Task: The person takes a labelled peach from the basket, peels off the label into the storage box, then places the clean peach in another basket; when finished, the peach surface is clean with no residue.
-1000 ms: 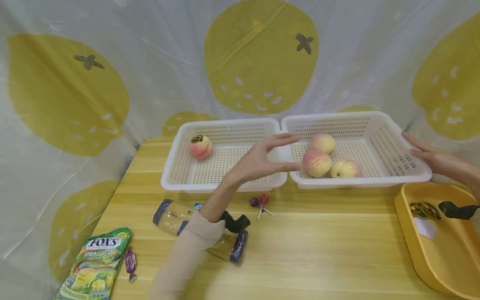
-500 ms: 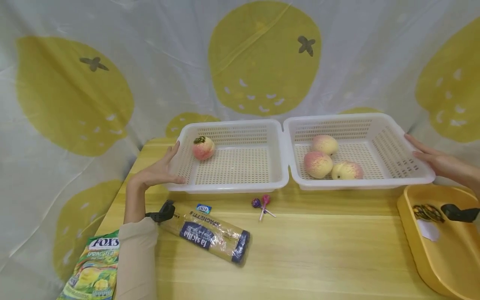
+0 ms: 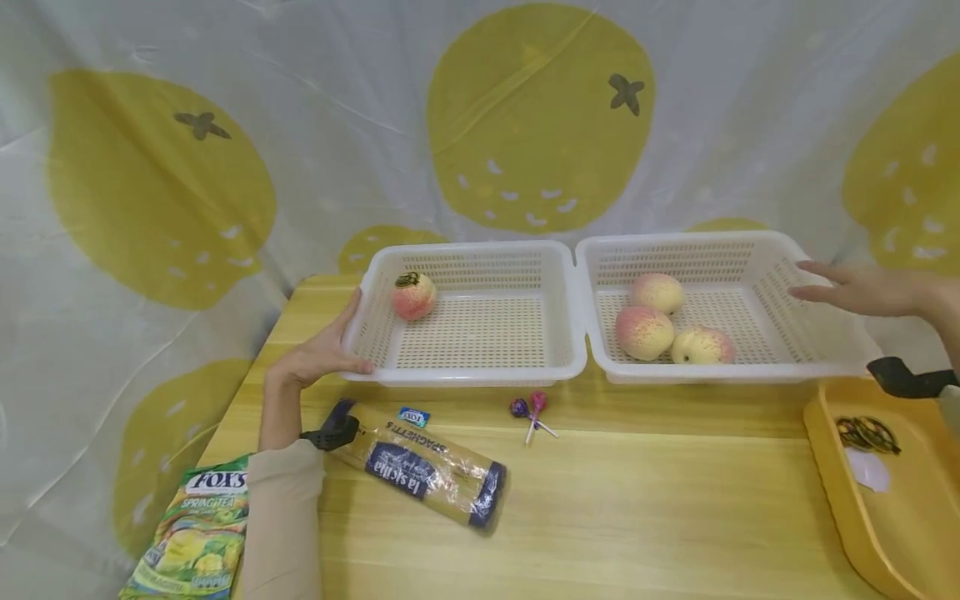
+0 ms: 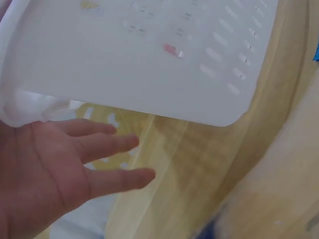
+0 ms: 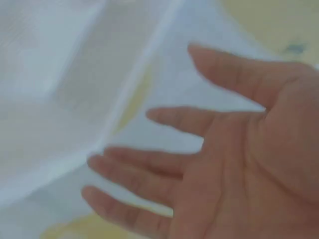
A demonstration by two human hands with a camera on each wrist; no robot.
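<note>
Head view, near to far. Nearest on the pale wooden table (image 3: 637, 500): a green Fox's candy bag (image 3: 197, 533) at the left front corner, a clear cellophane pack of spaghetti with a dark blue label (image 3: 420, 477) lying diagonally, a small blue wrapped sweet (image 3: 414, 416) just beyond it, two lollipops (image 3: 531, 411) near the middle. A yellow plastic tray (image 3: 840, 492) is seen at the right front edge, with a dark patterned item and a white scrap inside.

Behind those, two white perforated plastic baskets are set side by side, inner rims touching or nearly so. The left white basket (image 3: 480, 373) holds one pink-yellow peach (image 3: 413, 296) in its far left corner. The right white basket (image 3: 825, 367) holds three pink-yellow peaches (image 3: 666, 325) clustered left of centre; all fruit rests on the basket floors.

The left hand (image 3: 318, 357) is laid against the outer left wall of the left basket, fingers straight, thumb at the lower front corner; nothing is gripped. The forearm is raised from the table edge in a beige sleeve. In the left wrist view the left hand (image 4: 50, 169) is shown flat and spread beside the basket wall (image 4: 149, 59).

The right hand (image 3: 847, 287) is held flat, fingers extended, above the right basket's outer right rim; contact cannot be told. The right wrist view is blurred but shows the right hand (image 5: 224, 164) open with fingers spread. Judgement: hands bracket the pair from outside, as if to steady or shift both baskets.

Furthest: a white curtain with yellow lemon prints (image 3: 540, 125).
</note>
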